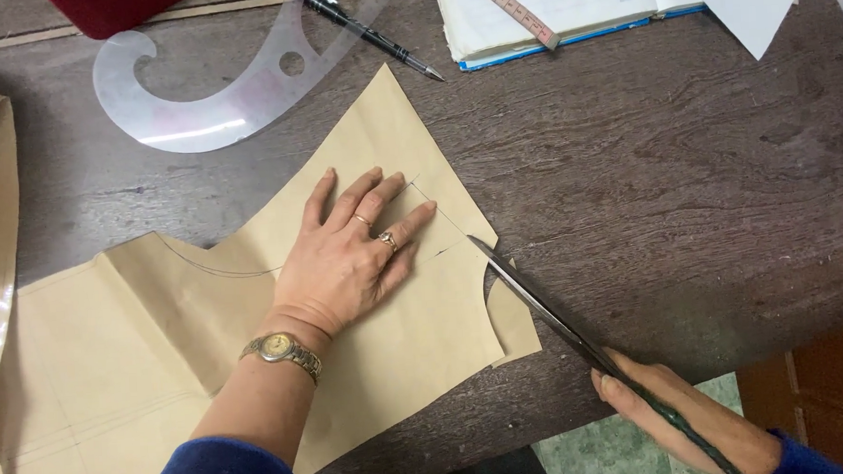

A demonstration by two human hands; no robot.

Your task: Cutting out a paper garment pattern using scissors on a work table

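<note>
No packages, labels, signs or screens are visible in the head view.

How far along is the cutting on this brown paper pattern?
Done: a curved cut near the scissors leaves a flap attached. In hand: left hand flattens the brown pattern paper; right hand holds the blades at its edge. Left: the pencilled curve looks uncut.
</note>
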